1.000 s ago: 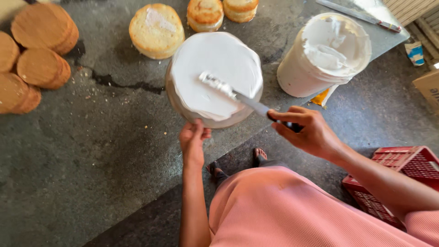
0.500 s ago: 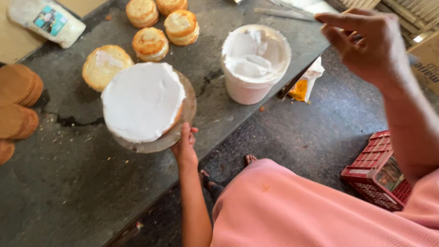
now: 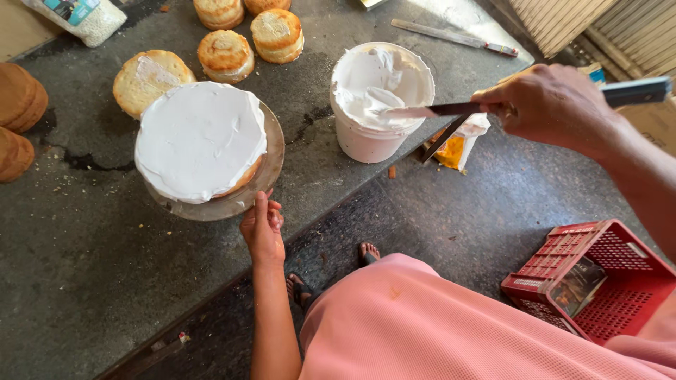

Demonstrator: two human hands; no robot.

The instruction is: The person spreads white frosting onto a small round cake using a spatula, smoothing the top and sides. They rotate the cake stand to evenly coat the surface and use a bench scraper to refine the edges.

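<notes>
A dark stone worktop (image 3: pixel 84 281) fills the left and upper part of the frame, its edge running diagonally down to the lower left. At left centre sits a round cake (image 3: pixel 199 138) coated in white cream, resting on a glass turntable plate (image 3: pixel 271 158) whose rim shows around it. The white bucket of cream (image 3: pixel 373 105) stands at upper centre, near the worktop's edge (cream is smeared up its inner wall).

The right hand (image 3: pixel 553 104), at the upper right, is clenched around the handle of a long palette knife (image 3: pixel 429 110); the blade reaches left over the bucket with its tip in the cream. The left hand (image 3: pixel 262 226) is below the cake, fingers stretched up and touching the rim of the plate, not closed on it.

A red plastic crate (image 3: pixel 634 281) lies on the floor at lower right. Bare sponge rounds (image 3: pixel 224 53) sit along the top of the frame, darker brown rounds (image 3: pixel 17 98) at the left edge. A second knife (image 3: pixel 454 35) lies at the top right of the worktop, and a small yellow-and-white packet (image 3: pixel 458 148) hangs just beside the bucket, at the edge.
</notes>
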